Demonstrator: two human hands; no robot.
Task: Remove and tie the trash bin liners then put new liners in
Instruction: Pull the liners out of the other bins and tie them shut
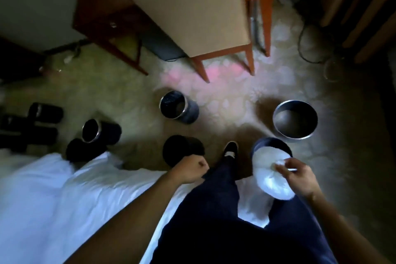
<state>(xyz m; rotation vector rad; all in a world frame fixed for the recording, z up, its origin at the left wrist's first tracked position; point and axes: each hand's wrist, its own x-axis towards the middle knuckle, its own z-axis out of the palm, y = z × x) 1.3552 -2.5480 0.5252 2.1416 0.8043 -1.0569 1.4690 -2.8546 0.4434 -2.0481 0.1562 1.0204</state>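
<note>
While the person is sitting on the edge of a bed point(53, 199) under a white sheet, a cluster of dark bins point(46, 110) is lying at the far left of the carpet point(132, 92), too dim to see into. Next to them a shiny-rimmed bin point(94, 130) is tipping onto its side, its inside showing only black. Just past the mattress edge, the left hand point(189, 170) is hovering with its fingers curled into a fist around nothing, partly covering a black bin point(180, 150). Further out, a tilted bin point(179, 110) is leaning to the right with a dark liner showing inside it. A chair point(192, 13) is standing beyond it, leaving open carpet between its legs and the bins. Right of the person's shoe point(230, 150), the right hand point(300, 178) is pinching the gathered neck of a full white bag point(270, 180), fingers clamped on the twist. That bag is hanging over the mouth of a blue bin point(267, 143); whether its bottom is sitting inside I cannot tell. Beyond it, well apart, a steel bin point(294, 120) is standing upright, showing bare metal inside.
</note>
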